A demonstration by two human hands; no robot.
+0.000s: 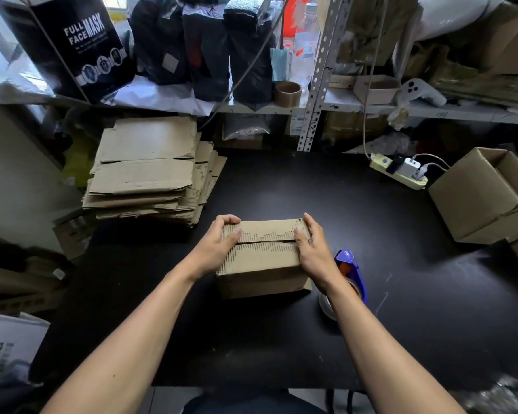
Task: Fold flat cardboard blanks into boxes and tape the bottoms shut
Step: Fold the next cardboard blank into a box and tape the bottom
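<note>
Cardboard box (260,258) sat near the middle of the black table (401,294), standing with its two flaps folded flat on top and meeting at a narrow seam across the middle. Left hand (219,246) gripped the box's left end, fingers curled over the far edge and thumb laid on the flaps by the seam. Right hand (311,249) held the right end the same way, thumb pressing the flaps near the seam. The hands were apart, one at each end of the box.

Just right of the box, partly hidden behind the right wrist, lay a blue tape dispenser (349,264). A stack of flat cardboard blanks (150,171) rested at the table's far left corner. An open, made-up box (485,192) stood at the right edge, beside a power strip (398,171).
</note>
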